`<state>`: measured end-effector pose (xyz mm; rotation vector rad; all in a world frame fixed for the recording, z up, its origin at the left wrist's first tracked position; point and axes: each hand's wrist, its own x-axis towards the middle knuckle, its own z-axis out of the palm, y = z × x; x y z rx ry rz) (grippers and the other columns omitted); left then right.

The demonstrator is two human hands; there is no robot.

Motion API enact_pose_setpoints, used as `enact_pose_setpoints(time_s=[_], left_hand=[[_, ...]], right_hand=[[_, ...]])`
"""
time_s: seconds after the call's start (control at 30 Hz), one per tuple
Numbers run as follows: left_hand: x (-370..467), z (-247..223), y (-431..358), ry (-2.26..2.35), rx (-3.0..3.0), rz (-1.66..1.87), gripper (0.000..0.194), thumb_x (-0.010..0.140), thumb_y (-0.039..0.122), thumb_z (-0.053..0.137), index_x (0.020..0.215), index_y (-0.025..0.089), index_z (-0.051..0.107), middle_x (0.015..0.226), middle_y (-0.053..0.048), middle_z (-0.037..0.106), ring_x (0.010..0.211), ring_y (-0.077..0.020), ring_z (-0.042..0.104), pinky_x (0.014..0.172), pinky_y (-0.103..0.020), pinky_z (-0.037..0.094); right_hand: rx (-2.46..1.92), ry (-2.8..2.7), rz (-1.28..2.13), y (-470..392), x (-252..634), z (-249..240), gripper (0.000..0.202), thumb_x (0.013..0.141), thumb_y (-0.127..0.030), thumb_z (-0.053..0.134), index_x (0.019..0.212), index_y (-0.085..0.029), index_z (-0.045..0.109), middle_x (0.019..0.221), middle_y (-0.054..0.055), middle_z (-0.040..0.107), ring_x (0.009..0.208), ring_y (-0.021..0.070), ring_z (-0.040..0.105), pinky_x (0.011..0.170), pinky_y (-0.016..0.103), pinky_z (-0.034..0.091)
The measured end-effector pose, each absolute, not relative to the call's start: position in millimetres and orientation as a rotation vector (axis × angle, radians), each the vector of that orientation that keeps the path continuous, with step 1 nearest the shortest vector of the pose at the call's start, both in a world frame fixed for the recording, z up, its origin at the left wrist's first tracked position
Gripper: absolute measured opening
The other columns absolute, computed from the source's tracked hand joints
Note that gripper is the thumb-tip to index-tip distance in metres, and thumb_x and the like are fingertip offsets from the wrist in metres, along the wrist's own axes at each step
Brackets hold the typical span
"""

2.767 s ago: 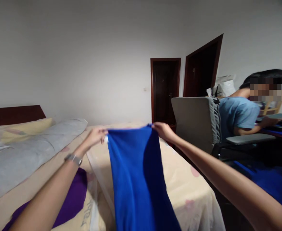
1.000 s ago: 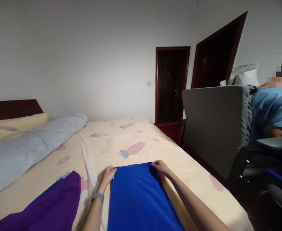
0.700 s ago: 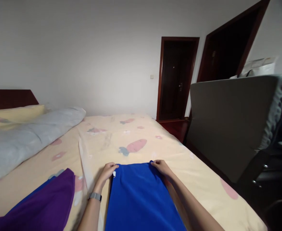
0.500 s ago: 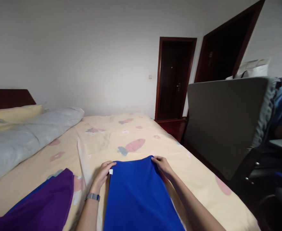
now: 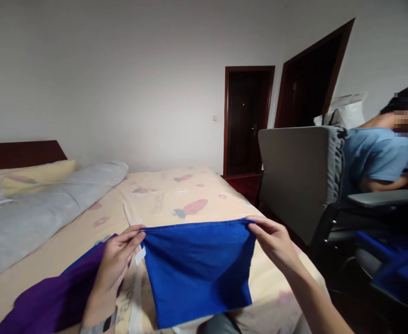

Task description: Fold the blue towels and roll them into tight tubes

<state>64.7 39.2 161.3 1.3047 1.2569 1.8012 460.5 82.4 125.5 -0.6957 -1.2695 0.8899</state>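
A blue cloth [image 5: 199,269] with a stitched hem is stretched between my two hands, its lower part hanging down. My left hand [image 5: 117,255] pinches its top left corner, just above a small white tag [image 5: 140,256] on the side edge. At the top right corner, my right hand [image 5: 273,239] grips the cloth between thumb and fingers. Purple fabric [image 5: 56,297] lies on the bed at left, partly behind my left forearm, with a strip of blue fabric [image 5: 84,257] showing beside it.
The bed [image 5: 162,204] has a carrot-patterned cream sheet, with a rolled grey quilt [image 5: 61,199] and a yellow pillow [image 5: 47,176] at left. At right, a person [image 5: 374,153] in a blue shirt sits in a grey-backed chair [image 5: 294,181]. A dark door [image 5: 244,120] stands behind.
The blue cloth has been lifted from lying on the bed and pulled toward me. My hands have moved farther apart. The view has turned right, showing more of the seated person.
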Motion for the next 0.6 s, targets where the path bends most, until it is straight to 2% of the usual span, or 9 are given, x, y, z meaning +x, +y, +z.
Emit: enact_pose_setpoints(time_s=[0.07, 0.17, 0.3, 0.4, 0.47, 0.6], left_hand=[[70.3, 177.4, 11.0, 1.213, 1.300, 1.877, 0.030, 0.057, 0.040, 0.091, 0.069, 0.016, 0.078, 0.100, -0.010, 0.075, 0.087, -0.0207, 0.069, 0.061, -0.019, 0.053], [78.0, 192.3, -16.8, 1.168, 1.288, 1.982, 0.024, 0.059, 0.036, 0.091, 0.068, 0.018, 0.077, 0.099, -0.007, 0.075, 0.095, -0.0208, 0.068, 0.069, -0.018, 0.054], [82.1, 196.6, -20.6, 1.205, 1.182, 1.985, 0.027, 0.054, 0.036, 0.092, 0.067, 0.018, 0.077, 0.100, -0.006, 0.076, 0.087, -0.0210, 0.070, 0.062, -0.019, 0.054], [78.2, 191.2, 4.5, 1.275, 1.086, 1.875, 0.038, 0.050, 0.038, 0.093, 0.079, 0.018, 0.079, 0.094, -0.005, 0.077, 0.074, -0.0196, 0.071, 0.058, -0.023, 0.055], [72.8, 183.4, 34.9, 1.294, 1.048, 1.786, 0.047, 0.048, 0.039, 0.093, 0.087, 0.017, 0.078, 0.085, -0.005, 0.077, 0.068, -0.0191, 0.070, 0.058, -0.025, 0.056], [60.1, 148.4, 121.7, 1.335, 1.130, 1.646, 0.046, 0.052, 0.041, 0.090, 0.086, 0.015, 0.075, 0.081, -0.006, 0.077, 0.072, -0.0207, 0.071, 0.062, -0.026, 0.055]], right_hand=[[-0.626, -1.191, 0.883, 58.4, 464.8, 136.1, 0.024, 0.072, -0.035, 0.087, 0.094, -0.026, 0.080, 0.104, 0.005, 0.074, 0.099, 0.0203, 0.067, 0.084, 0.025, 0.054], [-0.563, -1.082, 0.902, 33.0, 467.2, 148.8, 0.023, 0.068, -0.031, 0.090, 0.088, -0.027, 0.080, 0.101, 0.004, 0.074, 0.095, 0.0177, 0.067, 0.079, 0.021, 0.055], [-0.609, -1.006, 0.986, 24.8, 464.6, 158.7, 0.029, 0.063, -0.032, 0.092, 0.088, -0.025, 0.079, 0.095, 0.005, 0.073, 0.081, 0.0168, 0.068, 0.069, 0.023, 0.057], [-0.689, -0.986, 1.014, 43.8, 458.2, 158.8, 0.037, 0.060, -0.037, 0.093, 0.091, -0.022, 0.078, 0.091, 0.008, 0.073, 0.074, 0.0194, 0.067, 0.062, 0.027, 0.057], [-0.732, -0.994, 1.016, 72.6, 451.5, 152.1, 0.043, 0.059, -0.040, 0.092, 0.093, -0.020, 0.077, 0.095, 0.009, 0.073, 0.078, 0.0227, 0.068, 0.062, 0.029, 0.057], [-0.850, -1.075, 1.024, 168.3, 429.7, 112.6, 0.051, 0.067, -0.044, 0.085, 0.109, -0.017, 0.074, 0.111, 0.012, 0.072, 0.090, 0.0274, 0.069, 0.070, 0.033, 0.057]])
